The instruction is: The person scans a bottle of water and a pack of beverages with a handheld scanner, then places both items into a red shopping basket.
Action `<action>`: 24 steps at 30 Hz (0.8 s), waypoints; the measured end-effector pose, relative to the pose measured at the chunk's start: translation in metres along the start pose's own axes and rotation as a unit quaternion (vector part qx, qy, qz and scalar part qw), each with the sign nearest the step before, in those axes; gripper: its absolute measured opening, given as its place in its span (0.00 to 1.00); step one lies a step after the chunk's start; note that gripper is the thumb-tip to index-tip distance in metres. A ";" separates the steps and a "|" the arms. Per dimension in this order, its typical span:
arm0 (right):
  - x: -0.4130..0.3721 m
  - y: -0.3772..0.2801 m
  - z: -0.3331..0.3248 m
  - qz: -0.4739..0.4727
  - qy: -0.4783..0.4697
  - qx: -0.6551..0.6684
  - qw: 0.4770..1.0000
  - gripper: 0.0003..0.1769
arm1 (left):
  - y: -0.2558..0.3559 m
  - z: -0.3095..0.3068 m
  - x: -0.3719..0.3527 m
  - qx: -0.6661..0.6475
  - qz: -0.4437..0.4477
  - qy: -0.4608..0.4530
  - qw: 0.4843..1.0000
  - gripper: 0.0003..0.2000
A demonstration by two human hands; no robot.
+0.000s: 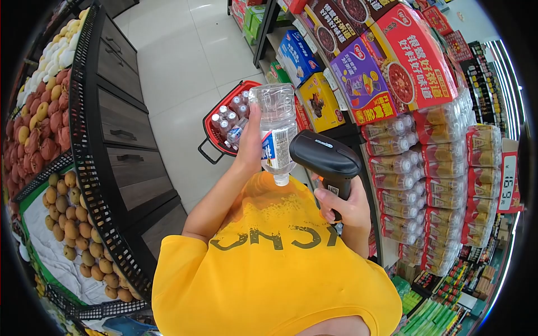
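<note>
1. A clear, ribbed plastic bottle (277, 120) is gripped, cap downward, by the left hand (250, 147).
2. A smooth black scanner (325, 157) is clasped by its handle in the right hand (344, 207), its head just beside the bottle's label.
3. More bottles are seen in a red basket (216, 137) on the floor beyond.

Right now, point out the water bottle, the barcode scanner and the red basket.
water bottle (278, 115), head view, clear body beside the label
barcode scanner (325, 157), head view, top of its black head
red basket (223, 102), head view, left rim
</note>
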State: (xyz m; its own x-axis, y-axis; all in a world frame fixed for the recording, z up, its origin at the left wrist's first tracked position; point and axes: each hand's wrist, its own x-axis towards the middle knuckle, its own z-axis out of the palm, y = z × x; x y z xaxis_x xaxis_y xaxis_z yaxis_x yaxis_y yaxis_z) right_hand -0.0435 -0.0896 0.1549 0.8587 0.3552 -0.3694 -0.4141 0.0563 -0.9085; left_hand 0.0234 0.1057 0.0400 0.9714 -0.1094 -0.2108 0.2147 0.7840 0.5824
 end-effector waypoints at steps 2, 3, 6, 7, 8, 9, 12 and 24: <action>-0.001 0.000 0.001 -0.001 0.005 0.003 1.000 0.17 | -0.001 0.000 0.001 -0.018 -0.013 0.008 1.000 0.36; -0.001 0.000 0.001 0.001 0.009 -0.001 1.000 0.17 | -0.002 0.000 0.001 -0.026 -0.020 0.012 0.999 0.36; -0.002 0.004 -0.001 0.011 0.019 -0.004 1.000 0.18 | 0.002 0.000 0.004 -0.137 -0.114 -0.001 0.984 0.40; -0.003 0.007 -0.004 0.017 0.021 -0.001 1.000 0.18 | 0.001 -0.002 0.007 -0.136 -0.126 -0.004 0.983 0.39; -0.007 0.010 -0.005 0.023 0.032 0.007 0.999 0.18 | -0.003 -0.003 0.011 -0.132 -0.147 -0.009 0.980 0.37; -0.009 0.011 -0.006 0.027 0.038 0.008 0.999 0.18 | -0.006 -0.004 0.014 -0.130 -0.161 -0.012 0.978 0.36; -0.016 0.015 -0.008 0.040 0.064 0.013 0.997 0.17 | -0.017 -0.010 0.021 -0.151 -0.184 -0.028 0.971 0.35; -0.057 0.046 -0.019 0.120 0.187 0.050 0.974 0.18 | -0.080 -0.007 0.040 -0.027 -0.226 -0.015 0.974 0.30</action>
State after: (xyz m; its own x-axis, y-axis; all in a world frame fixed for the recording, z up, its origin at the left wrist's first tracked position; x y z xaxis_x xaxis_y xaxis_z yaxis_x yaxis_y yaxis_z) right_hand -0.1063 -0.1250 0.1303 0.7755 0.0053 -0.6313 -0.6279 0.1104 -0.7704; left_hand 0.0446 0.0431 -0.0205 0.7819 -0.4669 -0.4131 0.6157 0.6824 0.3940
